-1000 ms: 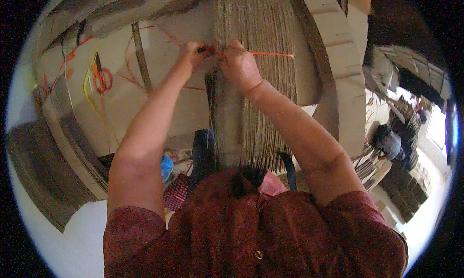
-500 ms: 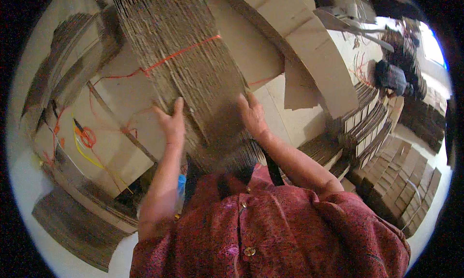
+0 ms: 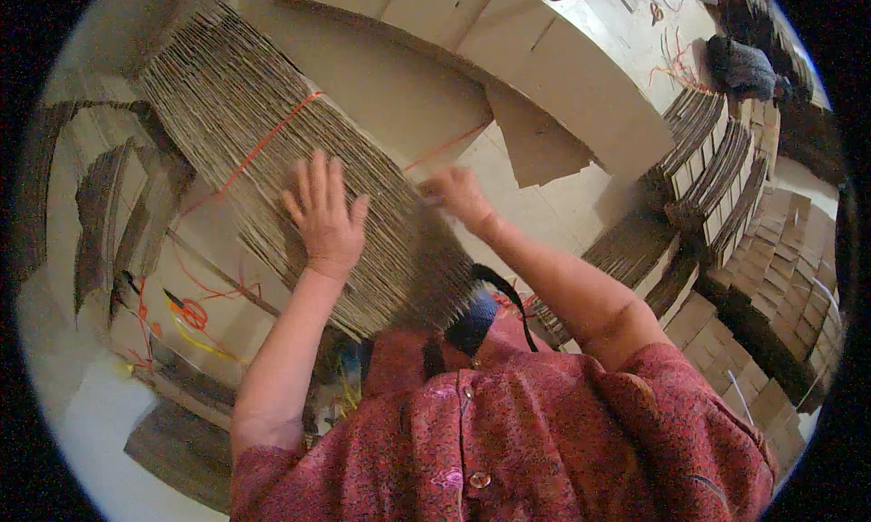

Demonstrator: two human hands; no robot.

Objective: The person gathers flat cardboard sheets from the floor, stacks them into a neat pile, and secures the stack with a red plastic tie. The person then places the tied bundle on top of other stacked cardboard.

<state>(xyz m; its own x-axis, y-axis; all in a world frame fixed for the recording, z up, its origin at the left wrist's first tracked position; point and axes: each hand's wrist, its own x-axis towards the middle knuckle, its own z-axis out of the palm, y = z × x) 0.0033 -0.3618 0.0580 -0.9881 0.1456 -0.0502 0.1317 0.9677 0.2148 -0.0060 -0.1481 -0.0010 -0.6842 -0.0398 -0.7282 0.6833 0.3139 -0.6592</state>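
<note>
A long stack of cardboard sheets (image 3: 272, 150) stands on edge, slanting from the far left toward my body. One red-orange strap (image 3: 272, 136) crosses over its top. My left hand (image 3: 327, 218) lies on the stack's upper edges, fingers stretched out and spread. At the stack's right side is my right hand (image 3: 461, 195), its fingers curled and slightly blurred. What they hold, if anything, is hidden. The strap's other length runs off to the right beyond that hand.
Large flat cardboard sheets (image 3: 544, 50) curve across the far side. Bundled cardboard stacks (image 3: 708, 177) stand at the right, with more cardboard piles (image 3: 780, 268) beyond. On the left lie orange-handled scissors (image 3: 189, 313), loose straps and other cardboard (image 3: 100, 195). A dark grey bundle (image 3: 739, 67) sits far right.
The stack has swung so its far end points farther left. My left hand has moved from its left side onto its top, fingers spreading. My right hand's fingers have curled in.
</note>
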